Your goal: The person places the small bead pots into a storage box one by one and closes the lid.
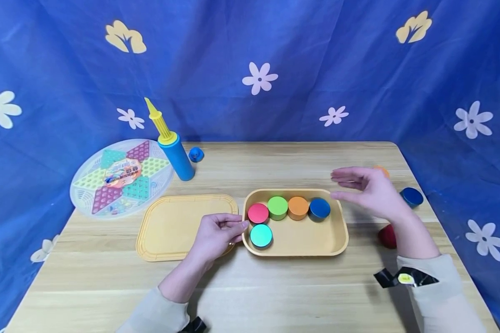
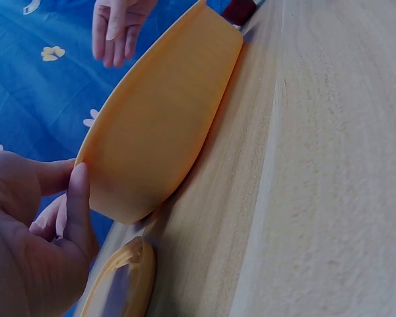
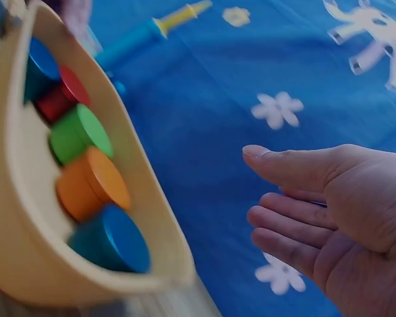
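A yellow rounded box (image 1: 306, 241) stands on the table, with small round tubs inside it. Along its back wall are a red tub (image 1: 258, 213), a green tub (image 1: 278, 206), an orange tub (image 1: 297, 207) and a dark blue tub (image 1: 319, 209); a turquoise tub (image 1: 261, 235) sits in the front left corner. My left hand (image 1: 220, 235) pinches the box's left rim between thumb and fingers, as the left wrist view shows. Raised past the right end of the box, my right hand (image 1: 368, 190) holds nothing, its fingers extended and thumb apart.
A flat yellow lid (image 1: 172, 226) lies left of the box. Behind it are a round game board (image 1: 122, 178), a blue and yellow hand pump (image 1: 177, 155) and a small blue piece (image 1: 196, 154). Near the right arm are a blue tub (image 1: 411, 197), a red one (image 1: 387, 237) and something orange (image 1: 382, 171).
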The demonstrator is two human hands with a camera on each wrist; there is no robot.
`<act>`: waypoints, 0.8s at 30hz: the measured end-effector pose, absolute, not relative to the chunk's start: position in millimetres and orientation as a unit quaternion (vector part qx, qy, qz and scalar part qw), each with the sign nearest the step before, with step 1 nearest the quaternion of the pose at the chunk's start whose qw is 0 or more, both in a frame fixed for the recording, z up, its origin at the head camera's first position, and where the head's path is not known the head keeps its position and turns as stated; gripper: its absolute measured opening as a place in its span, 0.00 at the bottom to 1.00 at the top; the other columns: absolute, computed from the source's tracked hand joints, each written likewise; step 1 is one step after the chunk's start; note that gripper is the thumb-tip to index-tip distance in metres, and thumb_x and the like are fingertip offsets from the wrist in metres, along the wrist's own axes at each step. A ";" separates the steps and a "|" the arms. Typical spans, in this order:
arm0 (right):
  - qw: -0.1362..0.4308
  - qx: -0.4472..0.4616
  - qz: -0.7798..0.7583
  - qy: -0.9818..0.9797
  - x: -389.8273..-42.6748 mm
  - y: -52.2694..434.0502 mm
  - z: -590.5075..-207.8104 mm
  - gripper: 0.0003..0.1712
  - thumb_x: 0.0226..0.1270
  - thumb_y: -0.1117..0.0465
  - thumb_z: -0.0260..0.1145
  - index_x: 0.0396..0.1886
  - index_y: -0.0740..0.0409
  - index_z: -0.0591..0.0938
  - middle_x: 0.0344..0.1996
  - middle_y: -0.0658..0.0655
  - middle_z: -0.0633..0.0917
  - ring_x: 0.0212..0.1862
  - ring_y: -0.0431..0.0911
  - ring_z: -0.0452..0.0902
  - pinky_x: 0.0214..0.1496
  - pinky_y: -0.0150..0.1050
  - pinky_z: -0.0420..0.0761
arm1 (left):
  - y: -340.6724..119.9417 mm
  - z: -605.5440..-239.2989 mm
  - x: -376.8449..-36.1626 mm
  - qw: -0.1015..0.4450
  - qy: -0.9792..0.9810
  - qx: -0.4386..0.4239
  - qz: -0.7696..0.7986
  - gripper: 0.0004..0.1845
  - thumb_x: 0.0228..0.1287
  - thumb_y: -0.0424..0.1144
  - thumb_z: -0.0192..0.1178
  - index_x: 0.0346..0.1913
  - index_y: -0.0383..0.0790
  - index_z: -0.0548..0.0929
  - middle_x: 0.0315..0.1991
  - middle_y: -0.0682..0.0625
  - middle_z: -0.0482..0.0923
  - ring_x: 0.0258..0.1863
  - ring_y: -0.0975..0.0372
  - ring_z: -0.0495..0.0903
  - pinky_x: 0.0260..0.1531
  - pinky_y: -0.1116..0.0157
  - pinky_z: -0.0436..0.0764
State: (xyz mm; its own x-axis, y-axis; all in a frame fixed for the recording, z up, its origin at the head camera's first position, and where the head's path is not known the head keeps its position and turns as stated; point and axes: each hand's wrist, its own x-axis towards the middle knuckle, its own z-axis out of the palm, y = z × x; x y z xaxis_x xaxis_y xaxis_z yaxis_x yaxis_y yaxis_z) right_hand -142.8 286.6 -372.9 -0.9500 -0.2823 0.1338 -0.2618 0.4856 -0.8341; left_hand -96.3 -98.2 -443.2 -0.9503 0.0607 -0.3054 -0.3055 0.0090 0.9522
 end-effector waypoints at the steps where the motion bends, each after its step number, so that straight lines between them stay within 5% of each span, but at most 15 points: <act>1: 0.002 -0.149 -0.480 0.864 -144.8 292.7 -372.9 0.30 0.63 0.63 0.82 0.63 0.65 0.84 0.57 0.62 0.87 0.57 0.50 0.86 0.58 0.31 0.84 | -98.2 -443.5 -96.3 0.131 0.699 -0.087 0.698 0.14 0.63 0.26 0.75 0.50 0.24 0.88 0.36 0.40 0.88 0.30 0.60 0.88 0.33 0.67 0.91; 13: -0.060 -0.029 -0.440 0.896 -167.7 355.9 -392.2 0.32 0.63 0.58 0.83 0.65 0.63 0.83 0.59 0.66 0.86 0.49 0.28 0.83 0.52 0.22 0.82 | -98.1 -443.8 -96.1 0.134 0.698 -0.088 0.698 0.13 0.63 0.27 0.76 0.48 0.25 0.88 0.36 0.38 0.88 0.29 0.60 0.88 0.33 0.67 0.91; 20: -0.062 0.011 -0.415 0.907 -179.9 379.4 -409.6 0.36 0.66 0.53 0.80 0.69 0.63 0.80 0.62 0.67 0.83 0.61 0.60 0.83 0.49 0.17 0.79 | -98.7 -444.2 -96.7 0.135 0.698 -0.092 0.698 0.12 0.63 0.27 0.76 0.48 0.26 0.89 0.36 0.39 0.88 0.30 0.60 0.88 0.33 0.67 0.91; 24: -0.073 0.023 -0.411 0.909 -186.6 390.0 -419.7 0.36 0.67 0.54 0.80 0.69 0.66 0.79 0.63 0.69 0.82 0.63 0.65 0.80 0.54 0.22 0.81 | -98.9 -445.2 -96.3 0.135 0.698 -0.091 0.697 0.12 0.63 0.26 0.75 0.48 0.26 0.89 0.36 0.39 0.88 0.30 0.60 0.88 0.32 0.67 0.91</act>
